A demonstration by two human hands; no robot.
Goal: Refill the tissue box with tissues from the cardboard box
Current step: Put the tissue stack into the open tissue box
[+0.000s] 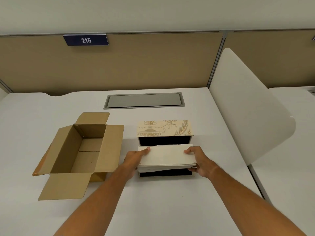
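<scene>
A stack of white tissues [166, 156] is held between my two hands just above the open tissue box [164, 139], whose black inside shows behind and below the stack. Its cream lid with a gold urn pattern [164, 128] stands tipped back at the far side. My left hand [134, 158] grips the stack's left end, thumb on top. At the right end, my right hand [198, 160] holds it the same way. The brown cardboard box [85, 150] stands open to the left, and its inside looks empty.
Everything rests on a white desk [153, 201]. A grey cable hatch [144, 101] is set into it at the back. A tan partition with a "215" sign [85, 40] rises behind. A white divider panel [247, 103] stands at the right.
</scene>
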